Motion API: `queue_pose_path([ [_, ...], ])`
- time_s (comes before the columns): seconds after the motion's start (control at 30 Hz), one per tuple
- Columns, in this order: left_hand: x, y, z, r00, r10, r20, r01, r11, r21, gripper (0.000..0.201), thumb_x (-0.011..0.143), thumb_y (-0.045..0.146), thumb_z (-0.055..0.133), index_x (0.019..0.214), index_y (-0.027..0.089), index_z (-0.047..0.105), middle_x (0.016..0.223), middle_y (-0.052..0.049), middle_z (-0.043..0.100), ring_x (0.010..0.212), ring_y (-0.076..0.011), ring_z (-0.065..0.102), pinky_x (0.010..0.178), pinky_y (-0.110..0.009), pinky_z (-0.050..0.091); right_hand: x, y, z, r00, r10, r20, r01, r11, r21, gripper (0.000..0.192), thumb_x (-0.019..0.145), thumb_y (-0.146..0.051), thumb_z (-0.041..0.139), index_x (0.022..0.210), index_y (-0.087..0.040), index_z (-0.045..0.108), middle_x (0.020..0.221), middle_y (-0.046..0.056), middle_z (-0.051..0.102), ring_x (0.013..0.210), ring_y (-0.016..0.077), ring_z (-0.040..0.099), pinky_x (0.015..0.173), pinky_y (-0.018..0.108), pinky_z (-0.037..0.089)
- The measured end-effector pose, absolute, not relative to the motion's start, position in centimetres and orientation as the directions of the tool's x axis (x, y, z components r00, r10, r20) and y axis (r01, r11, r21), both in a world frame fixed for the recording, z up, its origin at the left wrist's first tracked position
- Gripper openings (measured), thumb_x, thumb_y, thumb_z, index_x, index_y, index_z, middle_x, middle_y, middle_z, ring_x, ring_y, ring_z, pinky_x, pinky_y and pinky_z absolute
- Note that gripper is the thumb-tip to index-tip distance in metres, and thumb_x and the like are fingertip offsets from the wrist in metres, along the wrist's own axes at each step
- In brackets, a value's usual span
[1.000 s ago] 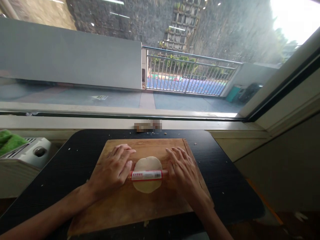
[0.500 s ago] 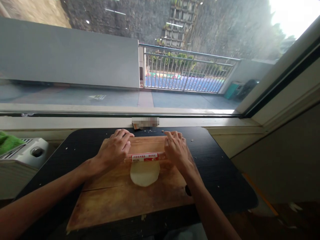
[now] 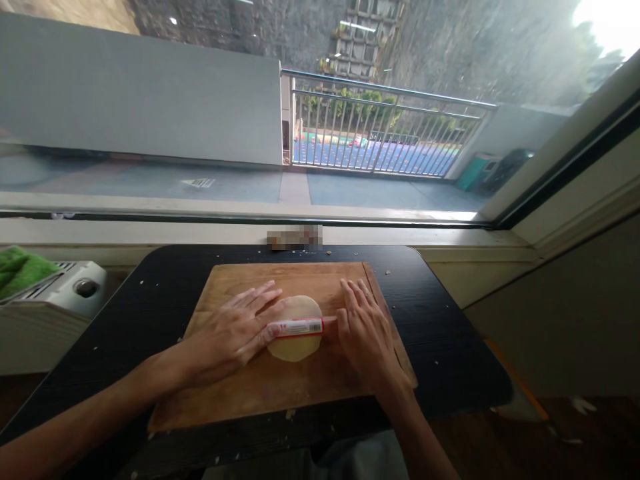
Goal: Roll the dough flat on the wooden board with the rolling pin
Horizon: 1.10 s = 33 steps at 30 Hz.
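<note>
Head camera, your only view: both of your hands lie flat on a rolling pin [image 3: 299, 327] that rests across a round of dough [image 3: 295, 328] on a wooden board [image 3: 280, 387]. Your left hand [image 3: 235, 330] has its fingers spread and straight, palm pressing down on the pin's left end, not curled around it. Your right hand [image 3: 364, 330] does the same on the right end, fingers stretched toward 12 o'clock and held close together. Neither hand is clenched on anything; the pin is simply trapped under the palms.

The pin's long axis runs from 9 o'clock to 3 o'clock, tilted a little so the right end sits slightly farther from you. The dough lies directly between your hands, under the pin's labelled middle, with more of it showing toward 12 o'clock than toward 6 o'clock. Both hands are about equally near it; the left fingertips touch its edge.

The board sits on a black table [image 3: 450, 347] dotted with crumbs. At 9 o'clock, off the table, stands a white appliance [image 3: 55, 300] with a green cloth [image 3: 20, 270] on it. At 12 o'clock, beyond the table, is a window [image 3: 300, 133].
</note>
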State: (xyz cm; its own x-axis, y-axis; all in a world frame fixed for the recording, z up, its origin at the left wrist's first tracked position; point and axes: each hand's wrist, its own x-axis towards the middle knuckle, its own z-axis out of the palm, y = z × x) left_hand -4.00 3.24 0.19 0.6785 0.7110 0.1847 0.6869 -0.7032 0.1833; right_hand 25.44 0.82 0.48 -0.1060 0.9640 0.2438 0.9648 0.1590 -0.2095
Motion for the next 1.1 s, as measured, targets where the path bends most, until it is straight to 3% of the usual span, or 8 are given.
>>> queue_pose_path([
  [0.13, -3.3, 2.5, 0.7, 0.626, 0.734, 0.261, 0.715, -0.675, 0.184, 0.053, 0.116, 0.046, 0.038, 0.163, 0.031, 0.055, 0.167, -0.006, 0.057, 0.161, -0.0298, 0.042, 0.133, -0.052, 0.036, 25.4, -0.2, 0.2, -0.083, 0.959, 0.271, 0.968, 0.142, -0.208, 0.061, 0.105, -0.02, 0.036, 0.161, -0.006, 0.055, 0.163, 0.017, 0.059, 0.158, 0.0339, 0.047, 0.131, 0.052, 0.039],
  [0.4, -2.8, 7.4, 0.4, 0.483, 0.804, 0.346, 0.829, -0.548, 0.116, 0.055, 0.114, 0.045, 0.038, 0.155, 0.019, 0.061, 0.159, -0.016, 0.062, 0.157, -0.0352, 0.046, 0.13, -0.059, 0.039, 24.4, 2.9, 1.1, -0.002, 0.946, 0.324, 0.963, 0.089, -0.254, 0.056, 0.107, -0.027, 0.042, 0.16, -0.015, 0.059, 0.159, 0.014, 0.063, 0.152, 0.0321, 0.052, 0.13, 0.052, 0.034],
  [0.5, -3.2, 9.7, 0.0, 0.509, 0.791, 0.34, 0.82, -0.565, 0.086, 0.052, 0.112, 0.038, 0.04, 0.155, 0.018, 0.062, 0.157, -0.017, 0.062, 0.154, -0.0342, 0.05, 0.13, -0.055, 0.04, 24.0, 4.9, 1.7, 0.055, 0.947, 0.318, 0.957, 0.04, -0.286, 0.052, 0.109, -0.032, 0.044, 0.156, -0.019, 0.063, 0.155, 0.013, 0.067, 0.148, 0.0308, 0.055, 0.126, 0.051, 0.038],
  [0.67, -4.1, 11.7, -1.4, 0.649, 0.701, 0.294, 0.729, -0.684, 0.023, 0.049, 0.11, 0.028, 0.039, 0.15, 0.014, 0.064, 0.158, -0.018, 0.061, 0.159, -0.0353, 0.042, 0.132, -0.06, 0.036, 24.4, 7.0, 2.3, 0.024, 0.983, 0.183, 0.975, 0.017, -0.22, 0.056, 0.109, -0.031, 0.041, 0.162, -0.016, 0.056, 0.16, 0.016, 0.062, 0.153, 0.0321, 0.05, 0.127, 0.051, 0.035],
  [0.83, -4.0, 10.0, -2.1, 0.597, 0.754, 0.274, 0.759, -0.642, 0.113, 0.055, 0.112, 0.033, 0.035, 0.157, 0.011, 0.058, 0.163, -0.019, 0.057, 0.163, -0.0357, 0.037, 0.132, -0.06, 0.036, 24.9, 5.5, 1.9, -0.073, 0.982, 0.176, 0.981, 0.103, -0.164, 0.065, 0.103, -0.024, 0.044, 0.166, -0.016, 0.051, 0.17, 0.015, 0.051, 0.162, 0.0331, 0.04, 0.133, 0.054, 0.029],
  [0.97, -3.7, 6.0, -1.0, 0.572, 0.795, 0.204, 0.772, -0.605, 0.193, 0.059, 0.115, 0.039, 0.03, 0.164, 0.018, 0.053, 0.17, -0.013, 0.053, 0.163, -0.0305, 0.04, 0.133, -0.053, 0.038, 24.5, 2.6, 1.6, -0.071, 0.978, 0.195, 0.98, 0.105, -0.171, 0.063, 0.105, -0.022, 0.04, 0.165, -0.007, 0.051, 0.168, 0.018, 0.054, 0.163, 0.0332, 0.041, 0.133, 0.053, 0.032],
  [1.1, -4.0, 2.1, -0.1, 0.619, 0.761, 0.197, 0.732, -0.649, 0.208, 0.058, 0.115, 0.043, 0.034, 0.166, 0.024, 0.052, 0.173, -0.009, 0.049, 0.163, -0.0295, 0.041, 0.134, -0.05, 0.037, 24.2, -0.4, 1.6, -0.068, 0.973, 0.221, 0.976, 0.11, -0.186, 0.062, 0.108, -0.025, 0.035, 0.165, -0.004, 0.05, 0.167, 0.021, 0.053, 0.162, 0.0338, 0.041, 0.131, 0.052, 0.037],
])
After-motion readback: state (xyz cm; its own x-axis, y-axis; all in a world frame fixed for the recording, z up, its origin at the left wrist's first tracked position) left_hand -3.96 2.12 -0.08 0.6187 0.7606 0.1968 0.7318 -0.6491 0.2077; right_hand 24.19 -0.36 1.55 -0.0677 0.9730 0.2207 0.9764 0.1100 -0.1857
